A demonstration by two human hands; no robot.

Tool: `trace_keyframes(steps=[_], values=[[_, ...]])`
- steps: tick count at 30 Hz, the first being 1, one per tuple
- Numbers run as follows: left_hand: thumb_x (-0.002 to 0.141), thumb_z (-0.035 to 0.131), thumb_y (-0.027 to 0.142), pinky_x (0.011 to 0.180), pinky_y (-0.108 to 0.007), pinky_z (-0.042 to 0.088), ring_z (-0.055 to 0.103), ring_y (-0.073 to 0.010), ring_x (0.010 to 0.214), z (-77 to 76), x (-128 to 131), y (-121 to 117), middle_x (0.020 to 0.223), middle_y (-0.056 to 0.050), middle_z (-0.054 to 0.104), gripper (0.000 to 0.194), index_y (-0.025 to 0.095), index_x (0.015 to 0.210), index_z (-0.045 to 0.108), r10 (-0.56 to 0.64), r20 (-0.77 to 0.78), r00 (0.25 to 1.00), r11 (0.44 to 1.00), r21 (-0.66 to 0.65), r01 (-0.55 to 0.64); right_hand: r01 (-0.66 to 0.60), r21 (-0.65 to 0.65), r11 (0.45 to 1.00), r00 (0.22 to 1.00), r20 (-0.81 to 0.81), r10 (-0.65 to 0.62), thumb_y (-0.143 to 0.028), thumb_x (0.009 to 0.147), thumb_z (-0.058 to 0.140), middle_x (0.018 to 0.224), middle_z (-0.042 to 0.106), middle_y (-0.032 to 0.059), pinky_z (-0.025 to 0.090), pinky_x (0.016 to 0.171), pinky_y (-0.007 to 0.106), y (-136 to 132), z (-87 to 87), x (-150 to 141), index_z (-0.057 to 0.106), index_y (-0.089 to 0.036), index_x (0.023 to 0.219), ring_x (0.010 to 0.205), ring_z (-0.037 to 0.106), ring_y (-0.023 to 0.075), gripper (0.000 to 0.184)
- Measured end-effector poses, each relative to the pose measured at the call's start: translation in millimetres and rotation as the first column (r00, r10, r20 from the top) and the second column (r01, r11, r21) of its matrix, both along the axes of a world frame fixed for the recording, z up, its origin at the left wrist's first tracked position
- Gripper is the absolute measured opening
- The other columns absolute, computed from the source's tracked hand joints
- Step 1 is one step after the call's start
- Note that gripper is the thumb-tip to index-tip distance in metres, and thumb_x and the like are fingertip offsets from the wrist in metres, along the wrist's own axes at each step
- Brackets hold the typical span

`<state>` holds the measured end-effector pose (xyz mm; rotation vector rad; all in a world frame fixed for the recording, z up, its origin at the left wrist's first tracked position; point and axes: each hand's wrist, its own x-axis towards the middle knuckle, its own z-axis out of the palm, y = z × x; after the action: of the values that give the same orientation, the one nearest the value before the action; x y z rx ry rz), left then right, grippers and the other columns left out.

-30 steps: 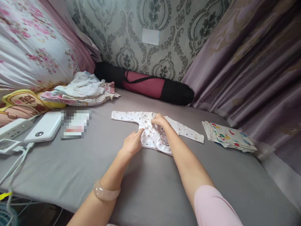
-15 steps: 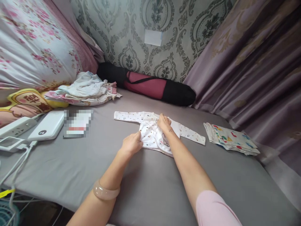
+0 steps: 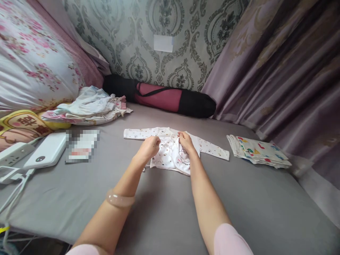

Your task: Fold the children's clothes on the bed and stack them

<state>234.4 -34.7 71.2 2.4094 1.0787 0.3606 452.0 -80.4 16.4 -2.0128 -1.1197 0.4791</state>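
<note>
A white long-sleeved baby shirt (image 3: 163, 156) with small prints lies face up on the grey sheet, both sleeves spread sideways. My left hand (image 3: 151, 147) is closed at the shirt's side, just under the sleeve; its fingertips are partly hidden, and a thin tie hangs below it at the hem. Near the neckline my right hand (image 3: 186, 141) pinches the edge of the front flap, which carries a cartoon print. My right wrist covers part of that flap.
Folded printed cloths (image 3: 261, 150) lie to the right. At left are a crumpled clothes pile (image 3: 92, 106), a white power bank (image 3: 46, 150), a power strip (image 3: 14, 154) with cables and a blurred flat packet (image 3: 83, 145). A black-and-red long bag (image 3: 159, 97) lies along the wall.
My left hand has moved up along the shirt's side from near the hem towards the sleeve. My right hand stays near the neckline. The view has shifted slightly.
</note>
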Motion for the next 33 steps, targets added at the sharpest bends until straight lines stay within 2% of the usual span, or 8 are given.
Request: trace_keyframes(steps=[3,7,10,13,18,25,29,33], values=[[0.080,0.039,0.002,0.091,-0.033,0.048,0.063,-0.0224,0.104,-12.2,34,11,0.108,-0.012,0.071,0.041,0.014,0.104,0.071,-0.053,0.127,0.990,0.999,0.018,0.051,-0.010,0.003,1.000,0.998,-0.062,0.010,-0.021,0.092,0.037,0.114,0.070,0.0056,0.048,0.086,0.024,-2,-0.8,1,0.061,-0.018,0.125,0.090,0.067,0.0138,0.041],[0.072,0.040,-0.004,0.096,-0.033,0.047,0.062,-0.0207,0.105,-39.3,68,14,0.112,-0.013,0.069,0.051,0.011,0.110,0.069,-0.060,0.156,0.986,0.998,0.041,0.054,-0.084,-0.020,0.996,0.996,0.011,0.084,-0.013,0.087,0.044,0.119,0.068,0.0070,0.046,0.092,0.024,-7,9.1,0,0.060,-0.017,0.128,0.099,0.065,0.0147,0.044],[0.074,0.044,0.000,0.102,-0.040,0.043,0.056,-0.0250,0.115,-57.1,76,11,0.122,-0.013,0.065,0.049,0.013,0.115,0.068,-0.053,0.134,0.990,0.997,0.066,0.044,-0.149,-0.081,0.985,0.978,0.136,0.159,-0.009,0.086,0.044,0.122,0.067,0.0083,0.041,0.099,0.025,-10,17.7,0,0.060,-0.017,0.128,0.110,0.061,0.0164,0.045],[0.085,0.044,0.008,0.108,-0.045,0.035,0.044,-0.0278,0.129,-65.7,74,8,0.136,-0.010,0.058,0.045,0.019,0.124,0.063,-0.089,0.102,0.991,0.989,0.124,0.076,-0.164,-0.134,0.977,0.955,0.228,0.192,-0.007,0.087,0.045,0.125,0.064,0.0088,0.038,0.103,0.026,-11,21.5,1,0.059,-0.017,0.129,0.115,0.057,0.0176,0.046],[0.094,0.042,0.021,0.111,-0.045,0.030,0.036,-0.0286,0.137,-67.5,74,7,0.144,-0.010,0.051,0.039,0.021,0.129,0.058,-0.107,0.041,0.993,0.986,0.132,0.100,-0.200,-0.086,0.976,0.946,0.242,0.215,-0.012,0.089,0.048,0.117,0.062,0.0093,0.039,0.102,0.029,-8,15.7,8,0.062,-0.017,0.121,0.109,0.057,0.0178,0.035],[0.087,0.050,0.019,0.113,-0.048,0.026,0.033,-0.0302,0.140,-58.5,76,11,0.145,-0.006,0.050,0.036,0.025,0.119,0.066,-0.066,0.032,0.997,0.998,-0.005,0.066,-0.207,0.090,0.974,0.976,-0.047,0.211,-0.019,0.082,0.053,0.100,0.061,0.0021,0.046,0.088,0.028,3,-2.0,16,0.062,-0.019,0.110,0.087,0.059,0.0134,0.029],[0.084,0.053,0.019,0.115,-0.042,0.025,0.037,-0.0278,0.137,-49.5,76,13,0.140,-0.004,0.054,0.030,0.025,0.105,0.074,-0.020,0.067,0.998,0.994,-0.108,0.028,-0.175,0.139,0.975,0.965,-0.170,0.197,-0.017,0.079,0.054,0.097,0.060,0.0008,0.049,0.076,0.025,7,-8.3,16,0.061,-0.020,0.107,0.080,0.059,0.0119,0.030],[0.088,0.053,0.031,0.115,-0.038,0.026,0.037,-0.0276,0.138,-49.2,82,16,0.140,-0.003,0.055,0.029,0.025,0.106,0.075,0.069,0.070,0.995,0.981,-0.186,-0.055,-0.157,0.181,0.971,0.949,-0.245,0.199,-0.016,0.077,0.055,0.096,0.060,0.0012,0.050,0.072,0.025,7,-9.5,15,0.060,-0.021,0.105,0.077,0.060,0.0119,0.030]])
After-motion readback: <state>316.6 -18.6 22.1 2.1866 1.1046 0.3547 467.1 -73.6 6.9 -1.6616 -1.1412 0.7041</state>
